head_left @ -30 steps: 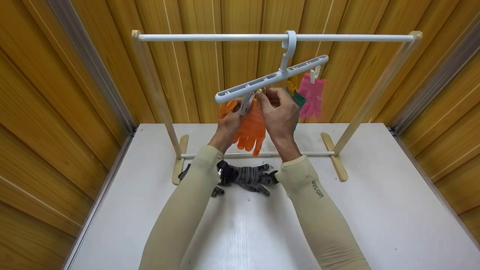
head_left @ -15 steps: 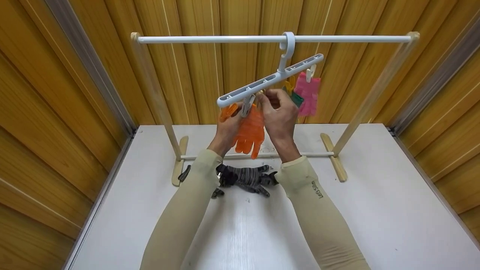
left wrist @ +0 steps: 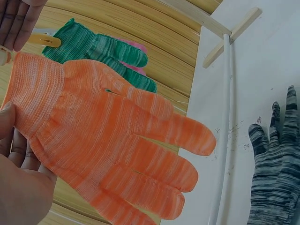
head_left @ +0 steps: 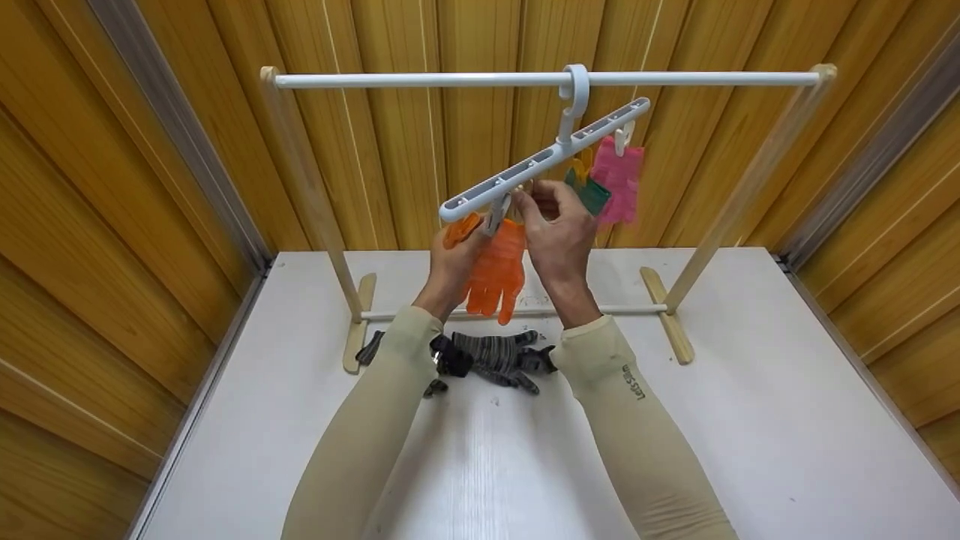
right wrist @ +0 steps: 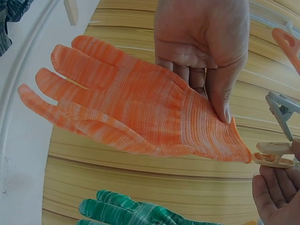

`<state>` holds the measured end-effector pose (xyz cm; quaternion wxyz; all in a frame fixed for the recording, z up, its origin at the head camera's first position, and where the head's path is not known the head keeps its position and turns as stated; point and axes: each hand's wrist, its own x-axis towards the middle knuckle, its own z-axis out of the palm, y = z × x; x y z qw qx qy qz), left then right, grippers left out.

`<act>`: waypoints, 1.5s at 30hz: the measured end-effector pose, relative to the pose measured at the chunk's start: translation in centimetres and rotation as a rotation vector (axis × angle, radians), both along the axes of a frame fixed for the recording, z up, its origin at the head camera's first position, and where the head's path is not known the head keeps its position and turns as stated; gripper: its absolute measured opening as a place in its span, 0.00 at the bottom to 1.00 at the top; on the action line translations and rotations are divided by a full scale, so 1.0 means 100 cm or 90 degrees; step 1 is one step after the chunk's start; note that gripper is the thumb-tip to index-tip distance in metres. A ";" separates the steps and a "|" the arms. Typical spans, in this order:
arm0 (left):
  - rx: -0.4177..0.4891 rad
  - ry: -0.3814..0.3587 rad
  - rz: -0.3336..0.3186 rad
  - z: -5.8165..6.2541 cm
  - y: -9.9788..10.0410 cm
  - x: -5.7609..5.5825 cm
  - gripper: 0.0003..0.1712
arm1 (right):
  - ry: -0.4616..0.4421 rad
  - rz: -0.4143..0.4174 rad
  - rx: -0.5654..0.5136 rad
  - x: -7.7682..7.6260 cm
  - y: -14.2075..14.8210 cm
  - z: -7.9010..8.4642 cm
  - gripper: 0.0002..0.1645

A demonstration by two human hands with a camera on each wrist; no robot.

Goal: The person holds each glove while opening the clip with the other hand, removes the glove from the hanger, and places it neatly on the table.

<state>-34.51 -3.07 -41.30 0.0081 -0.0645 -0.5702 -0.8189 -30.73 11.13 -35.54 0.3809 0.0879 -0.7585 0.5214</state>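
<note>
My left hand [head_left: 452, 262] pinches the cuff of an orange knit glove [left wrist: 112, 126], whose fingers hang downward. Between the thumb and fingers of my right hand [head_left: 561, 229] is a beige clothespin [right wrist: 274, 157] under the hanger; its tip meets the corner of the glove's cuff. Whether the tip grips the cloth I cannot tell. The pale blue hanger [head_left: 517, 174] hangs tilted above both hands. From it hang a grey clothespin [head_left: 496, 214] and an orange clothespin [head_left: 462, 229] near my left hand. A green glove [left wrist: 89, 44] hangs from a yellow clothespin [left wrist: 49, 40] beyond.
A pink glove [head_left: 619, 180] hangs from a white clothespin [head_left: 624, 139] at the hanger's far end. The hanger hooks over a rack's white rail [head_left: 420, 80]. Dark striped gloves [head_left: 487, 356] lie on the white table [head_left: 480, 465] below, beside the rack's wooden feet [head_left: 667, 315].
The hanger has turned and tilted, its near left end dropping and its far right end rising. My left hand and the orange glove have shifted slightly down; my right hand keeps its pinch.
</note>
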 end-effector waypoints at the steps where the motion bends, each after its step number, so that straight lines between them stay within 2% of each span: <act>1: -0.005 -0.005 0.001 -0.001 0.000 0.000 0.18 | -0.001 -0.001 0.002 0.000 0.000 0.000 0.17; 7: -0.015 -0.017 0.011 -0.004 0.000 0.000 0.23 | -0.009 0.023 -0.021 0.000 -0.002 -0.001 0.19; 14: -0.021 -0.035 0.044 -0.009 0.002 0.004 0.13 | -0.027 0.029 -0.018 0.002 -0.003 0.002 0.22; 24: -0.057 -0.099 0.131 -0.021 0.014 0.014 0.09 | -0.002 0.018 0.008 0.001 0.000 0.003 0.20; 31: -0.011 -0.170 0.156 -0.032 0.024 0.023 0.15 | -0.007 0.028 0.013 0.002 0.001 0.004 0.21; 36: 0.036 -0.194 0.163 -0.044 0.033 0.028 0.19 | -0.008 0.011 0.024 0.003 0.001 0.003 0.21; 40: 0.079 -0.212 0.152 -0.053 0.040 0.033 0.18 | -0.014 -0.007 0.041 0.003 0.001 0.002 0.21; 45: 0.119 -0.241 0.133 -0.063 0.052 0.040 0.15 | -0.024 0.007 0.028 0.004 0.001 0.002 0.21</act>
